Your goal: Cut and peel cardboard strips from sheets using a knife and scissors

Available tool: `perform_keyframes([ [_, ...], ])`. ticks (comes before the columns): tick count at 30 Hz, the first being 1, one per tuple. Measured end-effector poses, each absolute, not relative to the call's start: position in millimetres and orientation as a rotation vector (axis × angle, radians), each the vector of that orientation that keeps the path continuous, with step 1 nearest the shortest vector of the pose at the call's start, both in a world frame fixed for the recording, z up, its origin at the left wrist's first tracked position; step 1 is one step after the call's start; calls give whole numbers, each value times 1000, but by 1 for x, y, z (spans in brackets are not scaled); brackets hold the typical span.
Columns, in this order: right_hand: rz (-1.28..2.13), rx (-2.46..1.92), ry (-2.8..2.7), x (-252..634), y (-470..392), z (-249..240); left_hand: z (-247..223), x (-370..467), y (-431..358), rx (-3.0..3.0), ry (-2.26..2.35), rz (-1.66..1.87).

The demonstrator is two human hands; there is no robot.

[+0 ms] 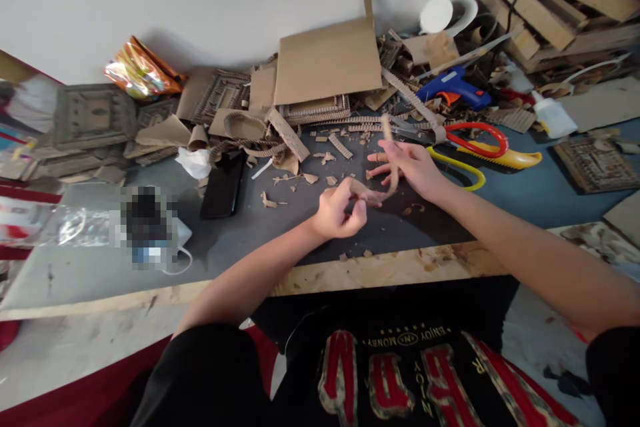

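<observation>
A thin curved cardboard strip [393, 172] spans the space between my two hands above the dark tabletop. My left hand [343, 209] is closed in a pinch on the strip's lower end. My right hand [414, 170] has its thumb against the strip, with the fingers reaching behind it and partly spread. Just beyond my right wrist lie scissors with a red handle [501, 140] and a yellow handle [475, 182]. Torn cardboard scraps [311, 179] are scattered in front of my hands.
A blue glue gun [457, 88], a white glue bottle [554, 115] and wooden planks [537, 10] are at right. A flat cardboard sheet [327, 63] rests on corrugated pieces at the back. A black phone [221, 185] lies left, beyond a white mask [183, 233].
</observation>
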State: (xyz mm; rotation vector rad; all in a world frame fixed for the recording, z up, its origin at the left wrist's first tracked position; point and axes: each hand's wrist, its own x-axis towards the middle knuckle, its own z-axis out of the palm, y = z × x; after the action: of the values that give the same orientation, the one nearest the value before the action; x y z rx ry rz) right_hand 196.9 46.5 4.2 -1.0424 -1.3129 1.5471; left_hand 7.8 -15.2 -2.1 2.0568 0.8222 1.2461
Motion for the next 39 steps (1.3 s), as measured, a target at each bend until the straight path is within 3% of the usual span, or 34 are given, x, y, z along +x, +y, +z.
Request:
perform_keyframes([
  [5, 1497, -939, -1218, 202, 48, 12, -4, 9, -16, 1773, 551, 1044],
  [9, 1443, -910, -1347, 197, 37, 13, -4, 9, 1, 1472, 773, 1215],
  [16, 1389, -1006, -1568, 186, 16, 17, -4, 12, 16, 1359, 924, 1134],
  [22, 790, -1269, -1919, 184, 15, 14, -11, 15, 25, 1412, 923, 1192],
  [26, 842, -1230, -2015, 182, 15, 11, -10, 14, 28, 1512, 929, 1207],
  [29, 981, -1153, -1783, 183, 16, 10, -7, 10, 27, 1730, 1013, 1270],
  [39, 250, -703, -1917, 189, 19, 9, -2, 7, 12, 2431, 1374, 1156],
])
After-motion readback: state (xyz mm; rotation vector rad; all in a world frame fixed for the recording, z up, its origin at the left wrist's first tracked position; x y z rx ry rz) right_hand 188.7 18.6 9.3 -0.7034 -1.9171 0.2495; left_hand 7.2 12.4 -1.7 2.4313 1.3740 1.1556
